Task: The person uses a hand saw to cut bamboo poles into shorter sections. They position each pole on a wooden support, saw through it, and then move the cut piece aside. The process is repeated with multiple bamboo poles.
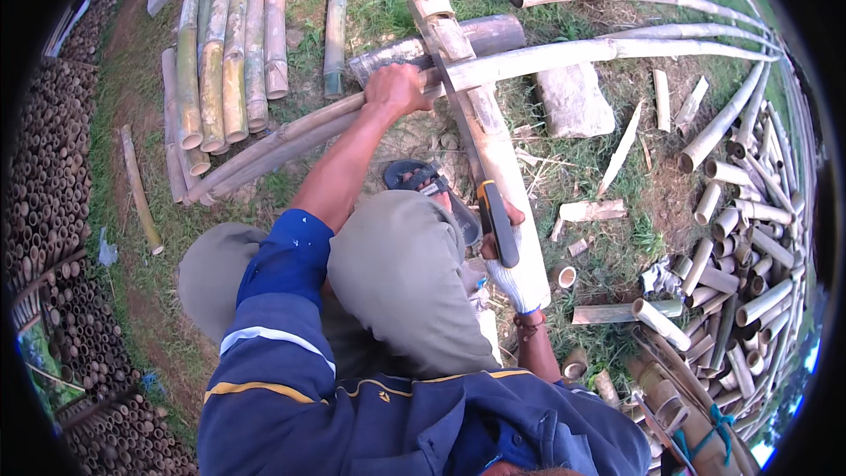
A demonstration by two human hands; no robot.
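A long pale bamboo pole [564, 56] lies crosswise in front of me, over a split bamboo support [486, 115]. My bare left hand [397, 90] is closed around the pole, just left of the saw. In a white glove, my right hand [518, 271] grips the yellow and black handle of a handsaw [467, 137]. The saw's blade points away from me and crosses the pole beside the left hand. How deep the teeth sit in the bamboo, I cannot tell. Behind the pole, a thick weathered bamboo log [493, 33] lies under the support.
Several cut bamboo lengths [236, 62] lie in a row at the far left. A pale stone block [575, 100] sits right of the support. Short offcuts [758, 282] are heaped at the right, and stacked bamboo [53, 167] lines the left. My sandalled foot [423, 178] is near the saw.
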